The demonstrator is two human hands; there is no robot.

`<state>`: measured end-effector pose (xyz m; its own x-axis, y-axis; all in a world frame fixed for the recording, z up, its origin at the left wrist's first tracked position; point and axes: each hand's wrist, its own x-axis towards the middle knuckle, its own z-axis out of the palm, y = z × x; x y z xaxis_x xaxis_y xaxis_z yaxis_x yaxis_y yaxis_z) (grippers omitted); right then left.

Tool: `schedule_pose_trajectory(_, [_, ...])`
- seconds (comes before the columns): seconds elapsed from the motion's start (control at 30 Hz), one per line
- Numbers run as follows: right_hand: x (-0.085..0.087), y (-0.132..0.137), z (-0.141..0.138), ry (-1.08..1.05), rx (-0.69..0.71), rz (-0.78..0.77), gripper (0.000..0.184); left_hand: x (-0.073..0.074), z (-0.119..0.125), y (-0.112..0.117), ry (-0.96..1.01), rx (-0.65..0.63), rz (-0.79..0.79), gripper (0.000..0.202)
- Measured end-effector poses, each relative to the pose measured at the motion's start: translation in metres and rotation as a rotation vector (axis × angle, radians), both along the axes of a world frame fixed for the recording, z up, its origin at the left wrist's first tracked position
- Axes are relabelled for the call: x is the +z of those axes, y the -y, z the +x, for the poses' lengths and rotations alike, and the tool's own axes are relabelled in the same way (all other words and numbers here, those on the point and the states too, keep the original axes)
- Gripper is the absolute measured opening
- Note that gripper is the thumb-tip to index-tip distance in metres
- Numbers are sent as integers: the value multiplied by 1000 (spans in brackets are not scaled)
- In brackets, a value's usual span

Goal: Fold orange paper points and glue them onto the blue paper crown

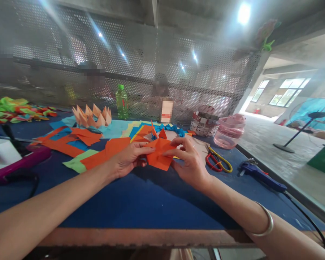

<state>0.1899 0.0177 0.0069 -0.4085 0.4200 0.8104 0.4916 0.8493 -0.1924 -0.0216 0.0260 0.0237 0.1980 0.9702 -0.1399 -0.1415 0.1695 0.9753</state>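
Pink plastic jar (229,133) holds pink contents; left hand (128,159) and right hand (189,162) grip folded orange paper (158,153).

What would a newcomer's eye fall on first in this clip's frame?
The left hand and right hand meet at the centre, holding a folded orange paper above a blue-topped table. Further back on the left stands a spiky peach paper crown, with a green plastic bottle to its right.

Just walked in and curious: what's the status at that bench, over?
Left hand and right hand both gripping folded orange paper. Red-and-yellow-handled scissors lie beside right hand, not in the way.
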Motion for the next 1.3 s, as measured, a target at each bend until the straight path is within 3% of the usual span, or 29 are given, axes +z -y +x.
schedule_pose_trajectory(0.3, [0, 2, 1, 35, 19, -62, 23, 5, -1, 4, 55, 58, -69, 6])
schedule_pose_trajectory(0.47, [-1, 0, 2, 39, -11, -58, 23, 7, 1, 9, 131, -85, -54, 4])
schedule_pose_trajectory(0.63, [-2, -1, 2, 40, -16, -59, 21, -2, 3, 7, 45, -198, -5, 29])
schedule_pose_trajectory(0.93, [-2, -1, 1, 43, -2, -35, 10, -1, 7, 8, 41, -24, -48, 22])
schedule_pose_trajectory(1.3, [0, 2, -3, -82, -88, -133, 5, -4, 7, 10, 7, -147, 37, 29])
